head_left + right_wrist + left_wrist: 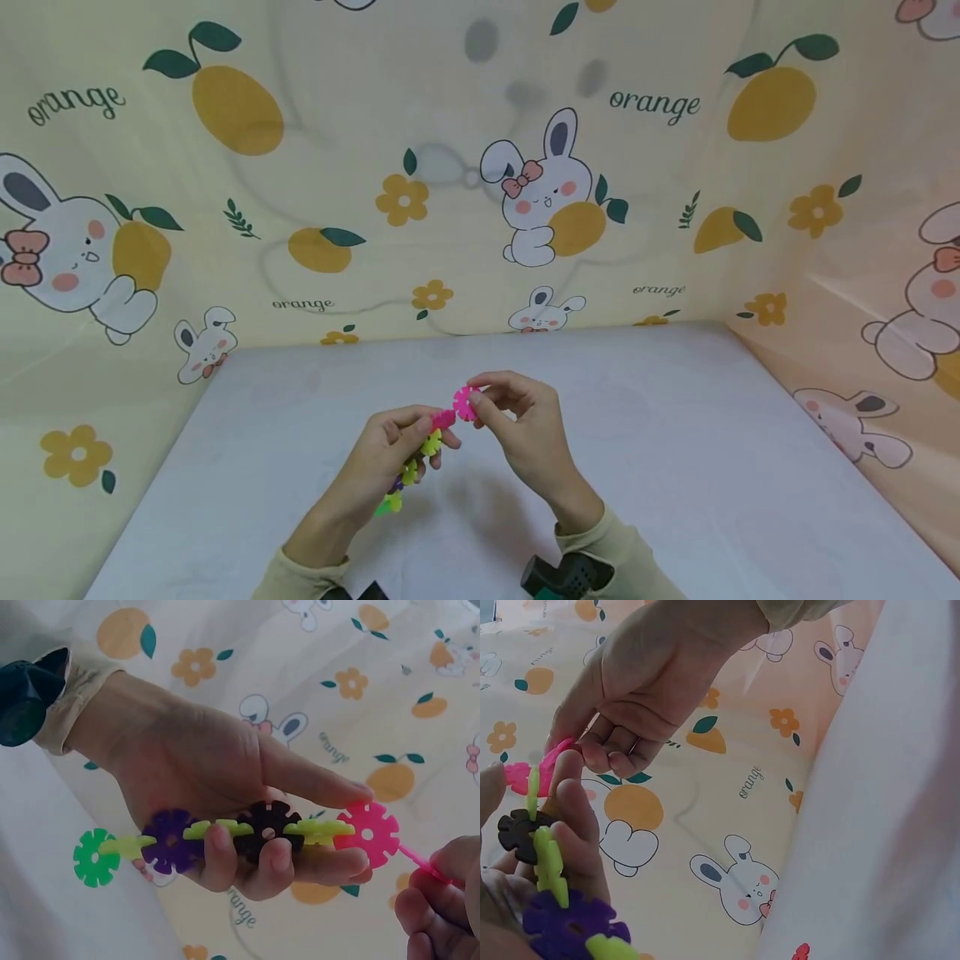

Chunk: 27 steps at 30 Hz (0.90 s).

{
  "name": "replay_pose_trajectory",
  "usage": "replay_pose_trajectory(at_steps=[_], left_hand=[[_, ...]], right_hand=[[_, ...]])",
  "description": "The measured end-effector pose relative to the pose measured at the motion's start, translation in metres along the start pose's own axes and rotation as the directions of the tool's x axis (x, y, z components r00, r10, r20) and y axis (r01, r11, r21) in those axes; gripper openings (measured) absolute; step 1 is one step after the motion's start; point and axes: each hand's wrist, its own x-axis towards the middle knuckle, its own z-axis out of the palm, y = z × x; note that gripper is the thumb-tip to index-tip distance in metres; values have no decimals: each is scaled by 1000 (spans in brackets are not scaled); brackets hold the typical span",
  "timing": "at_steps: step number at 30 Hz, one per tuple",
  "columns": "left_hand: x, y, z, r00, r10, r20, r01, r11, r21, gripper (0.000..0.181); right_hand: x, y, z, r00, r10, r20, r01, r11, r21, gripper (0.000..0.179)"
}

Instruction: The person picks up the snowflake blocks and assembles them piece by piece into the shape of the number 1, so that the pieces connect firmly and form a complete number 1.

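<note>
My left hand grips a chain of notched plastic snowflake discs, with several fingers curled round it. In the right wrist view the chain runs from a green disc through a purple disc and a black disc to a pink disc, joined by yellow discs set crosswise. My right hand pinches a second pink disc between thumb and fingertips. Its edge meets the rim of the chain's pink end disc; whether their notches interlock I cannot tell.
Both hands are above a white tabletop. Behind and beside it hangs a cream cloth printed with rabbits and oranges. A dark wrist camera sits at the right sleeve. A small red shape shows low in the left wrist view.
</note>
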Motion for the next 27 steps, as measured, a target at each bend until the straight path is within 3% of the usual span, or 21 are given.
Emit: replay_pose_trajectory(at_steps=[11,19,27], left_hand=[[0,-2,-3,1000,-8,-2,8,1000,-2,37],[0,1,-4,999,-50,11,50,999,2,37],[2,-1,-5,997,-79,-1,79,996,51,31]], right_hand=[[0,-2,1,999,-49,21,50,998,-47,12],[-1,-4,0,997,-26,71,30,998,-58,13],[-2,-5,-2,994,-57,99,73,982,-172,15]])
